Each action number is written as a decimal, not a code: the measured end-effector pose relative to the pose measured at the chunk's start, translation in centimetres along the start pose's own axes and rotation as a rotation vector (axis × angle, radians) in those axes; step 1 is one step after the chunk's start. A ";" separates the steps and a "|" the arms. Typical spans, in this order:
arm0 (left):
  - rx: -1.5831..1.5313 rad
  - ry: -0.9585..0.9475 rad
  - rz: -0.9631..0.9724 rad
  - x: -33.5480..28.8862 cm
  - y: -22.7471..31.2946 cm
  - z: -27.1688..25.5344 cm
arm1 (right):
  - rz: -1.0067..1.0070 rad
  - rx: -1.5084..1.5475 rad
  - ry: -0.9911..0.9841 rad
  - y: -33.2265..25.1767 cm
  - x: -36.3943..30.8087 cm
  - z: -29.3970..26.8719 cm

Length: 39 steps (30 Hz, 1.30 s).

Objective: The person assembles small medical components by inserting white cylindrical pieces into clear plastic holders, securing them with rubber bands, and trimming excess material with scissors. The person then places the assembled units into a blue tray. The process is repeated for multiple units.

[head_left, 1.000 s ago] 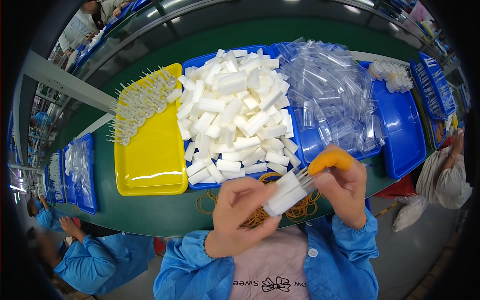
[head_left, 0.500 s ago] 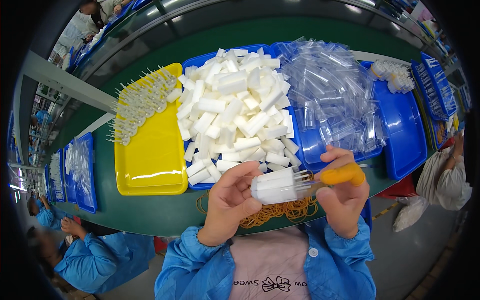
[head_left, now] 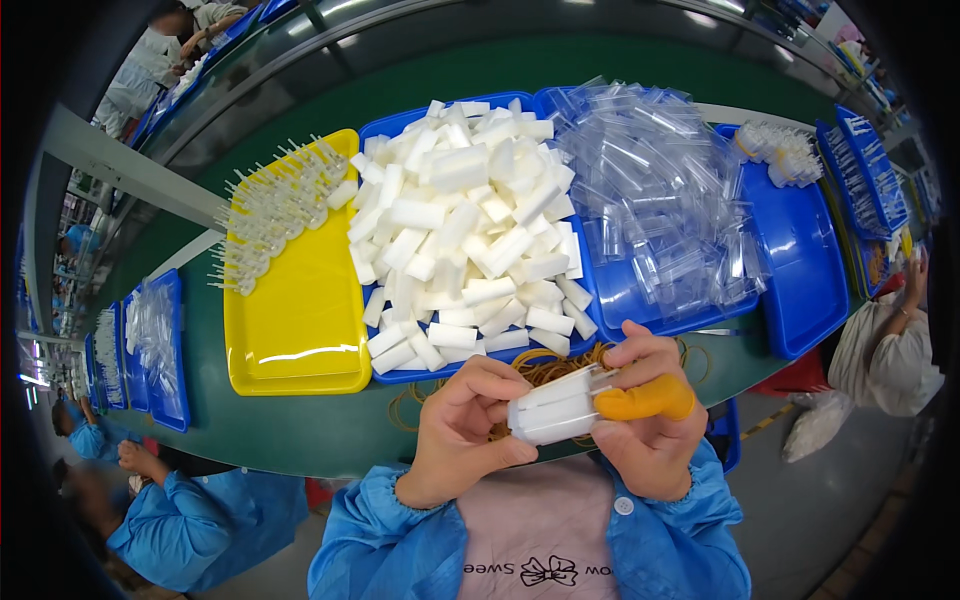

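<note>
Between my hands is a bundle of white foam blocks in clear plastic sleeves (head_left: pixel 556 408), tilted with its right end higher. My left hand (head_left: pixel 462 425) grips its left end, thumb below and fingers above. My right hand (head_left: pixel 652 425), with an orange finger cot (head_left: pixel 648 398) on one finger, closes round the right end, where thin pale rods show partly. Whether a rubber band lies round the bundle is hidden by the right fingers. Behind and below it lies a heap of tan rubber bands (head_left: pixel 560 368) on the green table (head_left: pixel 300 430).
A blue tray (head_left: pixel 408 376) heaped with white foam blocks (head_left: pixel 470 220) stands ahead. Left of it, a yellow tray (head_left: pixel 295 340) holds white stemmed parts (head_left: pixel 275 225). To the right are clear plastic sleeves (head_left: pixel 650 170) in a blue tray and another blue tray (head_left: pixel 800 260). Co-workers sit on both sides.
My right hand has moved left and slightly down, closing over the rod end that stood exposed before. The bundle has shifted slightly downward, uncovering more of the rubber bands behind.
</note>
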State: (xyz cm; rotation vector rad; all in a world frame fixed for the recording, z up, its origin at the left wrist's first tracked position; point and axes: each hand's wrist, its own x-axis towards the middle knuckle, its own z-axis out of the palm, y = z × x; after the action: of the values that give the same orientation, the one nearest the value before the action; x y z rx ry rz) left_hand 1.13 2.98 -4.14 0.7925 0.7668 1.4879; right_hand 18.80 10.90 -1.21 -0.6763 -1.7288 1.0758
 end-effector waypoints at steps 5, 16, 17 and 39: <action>-0.019 0.153 0.016 0.3 0.1 -0.2 | -0.042 -0.147 -0.139 0.1 1.7 -0.9; -0.009 0.299 0.077 0.5 1.1 -0.5 | 0.026 -1.344 -0.338 5.4 4.2 -4.6; -0.002 0.291 0.072 0.5 1.0 -0.6 | 0.014 -1.283 -0.280 5.1 4.3 -4.6; 0.745 0.115 0.431 0.0 -0.4 0.3 | 0.368 0.277 0.170 1.3 3.1 -1.3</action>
State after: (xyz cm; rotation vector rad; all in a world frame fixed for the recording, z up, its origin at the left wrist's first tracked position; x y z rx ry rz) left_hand 1.58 3.02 -4.30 1.5109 1.3324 1.6379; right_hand 18.80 14.48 -0.79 -0.9001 -1.3060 1.4343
